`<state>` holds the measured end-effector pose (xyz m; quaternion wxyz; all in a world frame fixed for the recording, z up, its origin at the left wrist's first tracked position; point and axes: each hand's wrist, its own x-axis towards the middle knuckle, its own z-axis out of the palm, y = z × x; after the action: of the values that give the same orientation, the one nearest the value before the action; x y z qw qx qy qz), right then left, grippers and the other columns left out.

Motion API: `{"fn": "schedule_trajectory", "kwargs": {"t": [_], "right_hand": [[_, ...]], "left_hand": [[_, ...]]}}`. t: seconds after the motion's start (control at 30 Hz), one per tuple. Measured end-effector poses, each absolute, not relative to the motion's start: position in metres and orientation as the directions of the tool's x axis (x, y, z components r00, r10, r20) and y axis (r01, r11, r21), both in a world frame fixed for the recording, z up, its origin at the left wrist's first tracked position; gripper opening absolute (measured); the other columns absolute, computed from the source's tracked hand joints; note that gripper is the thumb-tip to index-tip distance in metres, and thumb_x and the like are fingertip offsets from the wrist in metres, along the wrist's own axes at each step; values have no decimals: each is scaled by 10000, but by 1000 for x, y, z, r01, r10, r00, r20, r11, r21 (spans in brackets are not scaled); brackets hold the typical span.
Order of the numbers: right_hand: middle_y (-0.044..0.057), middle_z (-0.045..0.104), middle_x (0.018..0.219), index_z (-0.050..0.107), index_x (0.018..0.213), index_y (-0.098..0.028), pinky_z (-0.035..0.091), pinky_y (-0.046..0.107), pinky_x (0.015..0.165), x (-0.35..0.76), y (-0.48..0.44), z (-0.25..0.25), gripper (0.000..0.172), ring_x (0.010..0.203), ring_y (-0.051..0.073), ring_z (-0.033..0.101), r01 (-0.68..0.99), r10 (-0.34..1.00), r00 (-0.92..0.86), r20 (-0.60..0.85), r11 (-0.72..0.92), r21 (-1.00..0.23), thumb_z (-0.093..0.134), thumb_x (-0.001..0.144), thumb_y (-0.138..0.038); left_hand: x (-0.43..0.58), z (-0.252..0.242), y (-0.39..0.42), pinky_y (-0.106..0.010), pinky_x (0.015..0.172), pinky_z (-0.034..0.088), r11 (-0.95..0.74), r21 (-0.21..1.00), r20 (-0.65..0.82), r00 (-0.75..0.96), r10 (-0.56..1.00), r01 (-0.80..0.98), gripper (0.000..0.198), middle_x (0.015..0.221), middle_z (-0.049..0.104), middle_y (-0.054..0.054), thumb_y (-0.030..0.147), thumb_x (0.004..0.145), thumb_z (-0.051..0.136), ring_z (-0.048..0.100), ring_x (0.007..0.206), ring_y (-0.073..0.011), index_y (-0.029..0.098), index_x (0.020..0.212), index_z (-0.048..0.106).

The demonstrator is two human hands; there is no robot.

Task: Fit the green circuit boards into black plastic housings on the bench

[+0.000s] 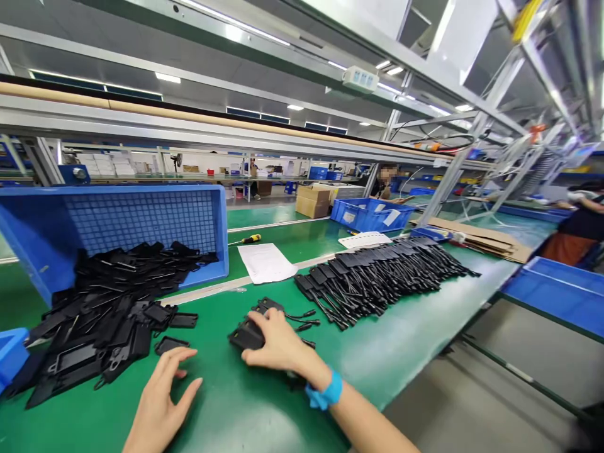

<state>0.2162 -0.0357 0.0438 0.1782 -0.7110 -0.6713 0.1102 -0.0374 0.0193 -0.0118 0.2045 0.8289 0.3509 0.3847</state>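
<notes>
My right hand (278,343), with a blue band at the wrist, is closed round black cabled units (248,333) on the green table. Their short leads stick out to the right of my fingers. My left hand (163,396) is at the lower left, thumb and fingers apart, holding nothing. It is just in front of a small black frame (170,344) at the edge of a pile of flat black parts (104,327). This pile spills from a blue bin (219,233) lying on its side. To the right lies a long row of black cabled units (377,277).
A white paper sheet (267,263) and a yellow-black screwdriver (251,239) lie behind my hands. Farther back are a blue crate (370,217), cardboard boxes (312,201) and flat cardboard (486,236). Metal rails cross above the green table (236,409). People are in the background and at the right.
</notes>
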Motion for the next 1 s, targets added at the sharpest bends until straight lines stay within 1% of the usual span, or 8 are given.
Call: {"fn": "schedule_trajectory", "kwargs": {"t": [0.13,0.2,0.37,0.53,0.63,0.73,0.83,1.0], "right_hand": [[139,485,1046,535,1226,-202,380,342,777,304,-12,75,685,1001,318,450,887,873,462,158,-460,-50,661,677,-592],[208,481,1116,525,1243,-138,375,380,788,342,-1,78,718,1042,367,441,826,811,554,191,-564,1,671,693,-576],[323,375,1311,344,1402,-74,317,501,869,392,7,43,702,1168,431,379,741,726,633,269,-669,61,505,886,-523],[346,305,1382,300,1429,-68,181,604,949,397,10,13,806,1259,484,266,688,679,581,450,-704,174,492,863,-608],[322,326,1379,375,1389,-61,187,584,965,379,13,16,758,1262,473,253,759,735,488,471,-624,186,504,864,-592],[233,432,1317,431,1365,-145,315,466,920,343,11,16,642,1182,375,379,927,898,318,304,-362,98,449,895,-583],[203,465,1259,348,1422,-203,372,419,861,302,3,6,757,1101,342,433,988,976,153,154,-149,-41,467,839,-671],[147,525,1106,350,1421,-197,384,352,849,274,-7,2,604,990,267,476,999,992,42,118,-45,27,469,914,-504]], "left_hand": [[-36,-25,23,-278,674,583,-659,604,448,492,746,449,324,1165,543,-62,421,854,520,636,807,-170,275,1142,539],[-34,-29,25,-275,700,584,-688,581,442,541,715,435,323,1164,553,-55,401,857,520,643,847,-178,286,1158,538],[-32,-33,27,-255,740,577,-721,548,435,592,679,424,313,1158,561,-52,363,864,514,646,909,-178,289,1167,539],[-34,-30,23,-260,755,573,-714,535,405,605,686,452,287,1166,554,-57,345,877,493,644,915,-176,283,1154,535],[-34,-29,21,-256,754,572,-720,520,394,620,679,459,294,1159,556,-54,336,875,494,646,910,-172,283,1162,528],[-33,-29,20,-259,755,570,-709,521,390,607,693,475,276,1156,555,-46,334,878,482,647,901,-169,288,1147,530],[-33,-29,20,-260,758,568,-709,520,390,606,694,477,264,1154,553,-43,334,881,473,645,908,-170,293,1135,531],[-35,-32,23,-256,760,565,-725,496,413,605,681,477,266,1146,557,-46,338,880,474,638,945,-176,294,1137,531]]}}
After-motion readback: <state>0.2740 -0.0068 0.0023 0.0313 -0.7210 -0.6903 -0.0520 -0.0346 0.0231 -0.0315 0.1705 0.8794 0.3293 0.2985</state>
